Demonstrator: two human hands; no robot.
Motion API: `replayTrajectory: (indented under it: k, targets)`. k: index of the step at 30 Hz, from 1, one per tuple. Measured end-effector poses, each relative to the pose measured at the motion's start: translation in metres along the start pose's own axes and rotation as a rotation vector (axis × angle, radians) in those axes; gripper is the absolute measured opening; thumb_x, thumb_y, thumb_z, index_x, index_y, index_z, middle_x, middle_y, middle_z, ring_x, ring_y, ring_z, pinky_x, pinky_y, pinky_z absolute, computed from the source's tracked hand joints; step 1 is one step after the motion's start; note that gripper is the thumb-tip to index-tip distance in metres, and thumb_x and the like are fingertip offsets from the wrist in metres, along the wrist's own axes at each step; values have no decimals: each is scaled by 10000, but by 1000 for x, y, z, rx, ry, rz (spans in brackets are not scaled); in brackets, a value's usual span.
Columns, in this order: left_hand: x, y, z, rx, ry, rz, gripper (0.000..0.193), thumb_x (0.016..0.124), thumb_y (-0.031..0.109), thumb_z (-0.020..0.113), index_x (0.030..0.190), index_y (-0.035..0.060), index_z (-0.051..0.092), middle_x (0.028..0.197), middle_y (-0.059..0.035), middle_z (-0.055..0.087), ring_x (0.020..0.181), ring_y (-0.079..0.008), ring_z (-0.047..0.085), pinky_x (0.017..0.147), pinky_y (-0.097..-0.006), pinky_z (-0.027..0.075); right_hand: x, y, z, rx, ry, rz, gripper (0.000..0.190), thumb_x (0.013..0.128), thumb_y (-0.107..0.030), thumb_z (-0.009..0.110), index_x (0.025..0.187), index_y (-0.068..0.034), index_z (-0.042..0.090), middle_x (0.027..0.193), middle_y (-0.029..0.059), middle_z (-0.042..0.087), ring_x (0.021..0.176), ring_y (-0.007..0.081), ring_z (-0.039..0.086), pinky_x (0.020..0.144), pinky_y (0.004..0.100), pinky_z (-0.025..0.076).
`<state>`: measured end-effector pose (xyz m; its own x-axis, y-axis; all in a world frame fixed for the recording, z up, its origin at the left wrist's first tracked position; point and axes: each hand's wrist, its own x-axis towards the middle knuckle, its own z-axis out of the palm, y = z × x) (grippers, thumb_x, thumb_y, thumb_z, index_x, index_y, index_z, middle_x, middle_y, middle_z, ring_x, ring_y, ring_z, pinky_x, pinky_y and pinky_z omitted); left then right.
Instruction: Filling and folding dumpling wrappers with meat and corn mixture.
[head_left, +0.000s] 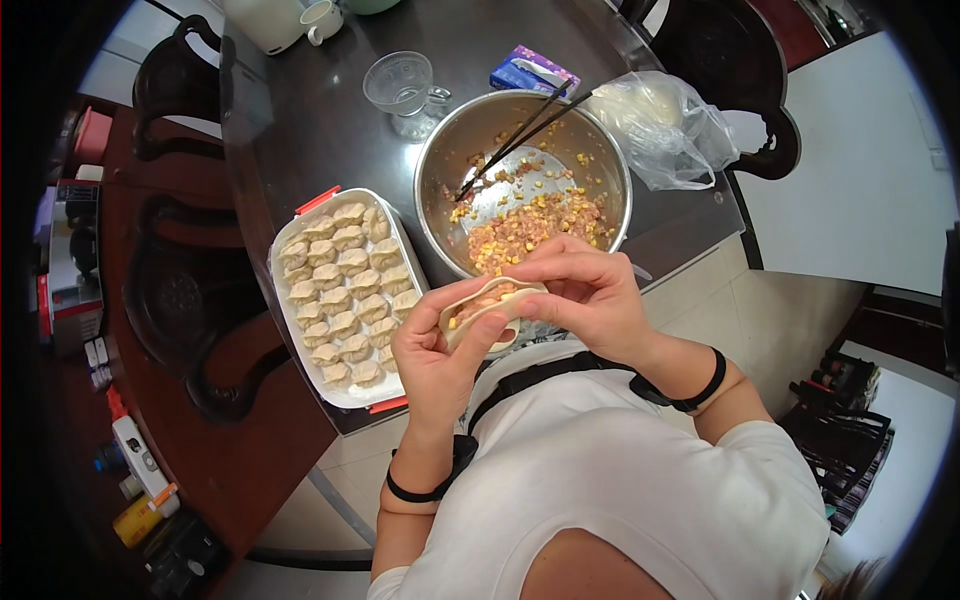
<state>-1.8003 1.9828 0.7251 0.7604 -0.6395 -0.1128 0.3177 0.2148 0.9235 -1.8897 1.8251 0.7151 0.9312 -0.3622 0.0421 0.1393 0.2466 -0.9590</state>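
Note:
Both my left hand (442, 337) and my right hand (589, 296) grip a dumpling wrapper (491, 311), folded partway around meat and corn filling, its upper edge apart. Beyond my hands stands a steel mixing bowl (431, 217) with minced filling (551, 225) heaped on its near side. Dark chopsticks (517, 139) lean in the bowl across its far rim. Left of my left hand, a white container (283, 315) with red clips holds rows of pleated dumplings (343, 324). Part of what looks like another wrapper shows below the held one.
A glass cup (401, 86) with a handle stands left of the bowl on the dark table (315, 142). Behind the bowl lies a tissue pack (525, 69). A clear plastic bag (664, 127) with pale contents sits at its right. A white mug (322, 21) is at the far left.

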Motion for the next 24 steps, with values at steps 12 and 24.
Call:
replayTrajectory:
  k: [12, 24]
  targets:
    - [8, -4, 7, 40, 30, 12, 282, 876, 135, 705, 1090, -20, 608, 1011, -144, 684, 836, -198, 696, 650, -285, 608, 3, 11, -3, -184, 90, -212, 209, 821, -35, 740, 1029, -39, 722, 912, 64, 654, 807, 102, 607, 668, 212, 487]
    - [9, -3, 1, 54, -93, -17, 322, 828, -23, 721, 1124, -51, 596, 1065, -133, 656, 928, -169, 665, 775, -269, 579, 11, 8, -12, -250, -2, -231, 207, 776, -61, 774, 980, -58, 736, 871, 46, 648, 763, 107, 590, 651, 239, 454]
